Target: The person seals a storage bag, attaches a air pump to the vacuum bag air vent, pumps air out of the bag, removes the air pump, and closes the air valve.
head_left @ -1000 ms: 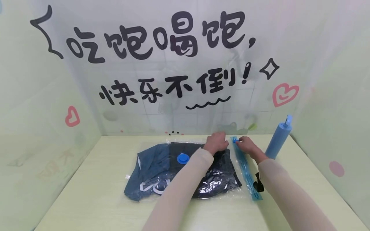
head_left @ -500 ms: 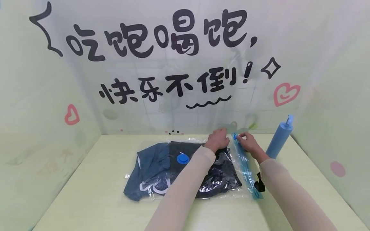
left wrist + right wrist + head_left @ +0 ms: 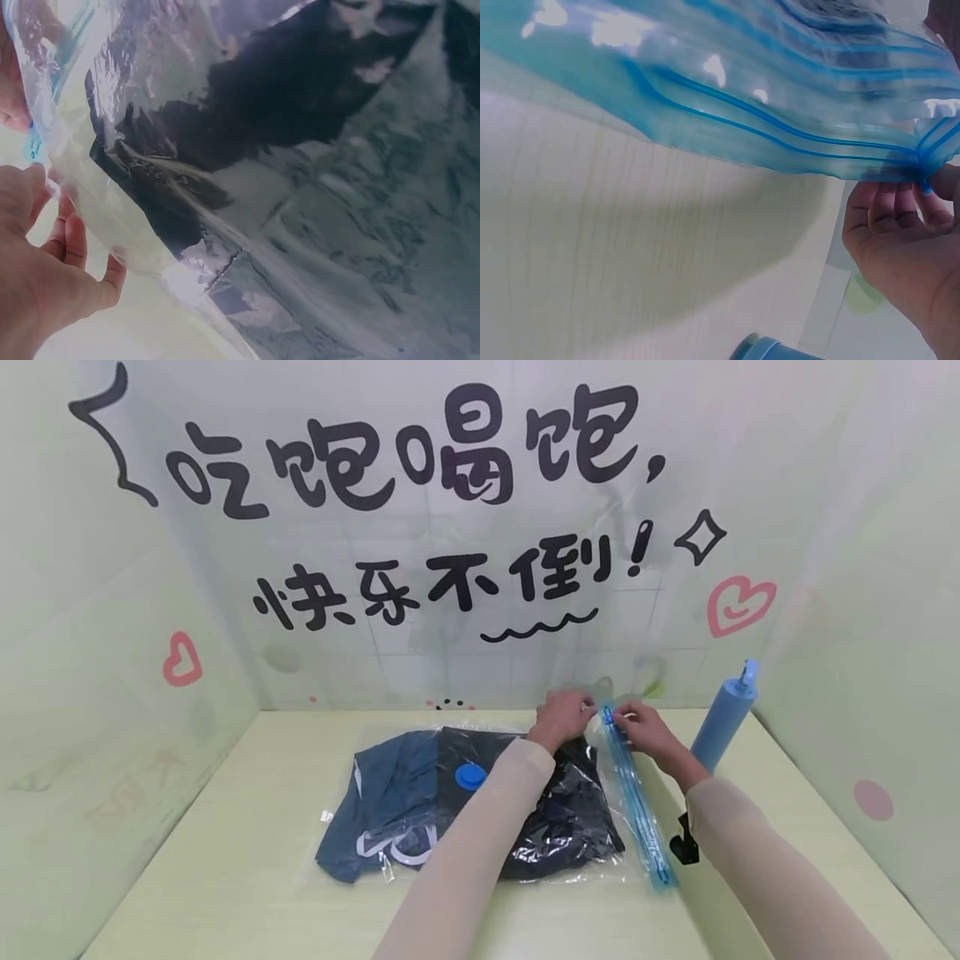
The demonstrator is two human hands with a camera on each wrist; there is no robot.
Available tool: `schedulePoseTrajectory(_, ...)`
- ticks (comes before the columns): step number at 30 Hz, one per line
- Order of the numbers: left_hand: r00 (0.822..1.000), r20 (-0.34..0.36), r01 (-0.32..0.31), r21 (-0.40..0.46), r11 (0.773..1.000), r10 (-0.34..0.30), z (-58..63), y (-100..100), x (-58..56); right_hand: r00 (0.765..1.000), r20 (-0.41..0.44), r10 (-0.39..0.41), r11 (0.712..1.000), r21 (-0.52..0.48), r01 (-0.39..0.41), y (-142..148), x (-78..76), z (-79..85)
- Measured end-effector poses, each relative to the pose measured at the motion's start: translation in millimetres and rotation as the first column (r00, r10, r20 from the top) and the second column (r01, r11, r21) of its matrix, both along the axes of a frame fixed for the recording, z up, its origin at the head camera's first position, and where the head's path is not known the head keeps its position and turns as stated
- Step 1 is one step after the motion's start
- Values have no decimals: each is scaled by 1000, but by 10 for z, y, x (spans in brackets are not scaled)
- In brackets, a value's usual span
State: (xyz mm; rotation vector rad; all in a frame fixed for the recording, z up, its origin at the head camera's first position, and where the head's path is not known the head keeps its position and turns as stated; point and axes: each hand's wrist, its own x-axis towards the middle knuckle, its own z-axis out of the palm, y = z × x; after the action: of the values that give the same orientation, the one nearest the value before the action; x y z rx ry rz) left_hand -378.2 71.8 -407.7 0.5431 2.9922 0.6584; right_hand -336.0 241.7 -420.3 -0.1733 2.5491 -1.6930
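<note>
A clear vacuum storage bag [image 3: 472,722] lies flat on the table, with dark blue and black folded clothing [image 3: 405,777] inside and a round blue valve [image 3: 470,777] on top. Along its right side runs a blue zip strip [image 3: 637,802]. At the far end of that strip, my right hand [image 3: 651,732] pinches the small blue zip slider [image 3: 924,180] between thumb and fingers. My left hand [image 3: 562,718] is at the bag's far right corner, pinching the clear film beside the strip. In the left wrist view, some fingers [image 3: 66,232] of this hand lie partly behind the film.
A blue cylindrical hand pump [image 3: 723,714] stands right of my right hand, near the back. Printed wall sheets [image 3: 465,677] enclose the table [image 3: 225,827] at the back and both sides. A black piece [image 3: 684,843] shows beside my right sleeve.
Both hands have shifted slightly at the far end of the zip strip, and the strip's far end sits a little farther back. The strip's near end has moved slightly.
</note>
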Motion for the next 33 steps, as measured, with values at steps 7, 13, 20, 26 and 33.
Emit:
schedulePoseTrajectory(7,999,21,29,135,990,-32,25,13,15,998,-48,25,999,28,-24,-13,42,27)
schedulePoseTrajectory(13,997,20,68,207,976,-73,74,21,75,998,-46,45,999,12,-44,11,66,18)
schedulePoseTrajectory(20,999,-4,54,203,978,-54,109,38,94,998,-18,61,998,4,-60,49,95,37)
schedulePoseTrajectory(26,998,-20,55,188,981,-52,130,80,110,997,27,73,996,-56,-71,112,108,25)
schedulePoseTrajectory(33,998,-26,56,197,979,-52,136,109,132,991,61,123,986,-123,-115,191,137,-19)
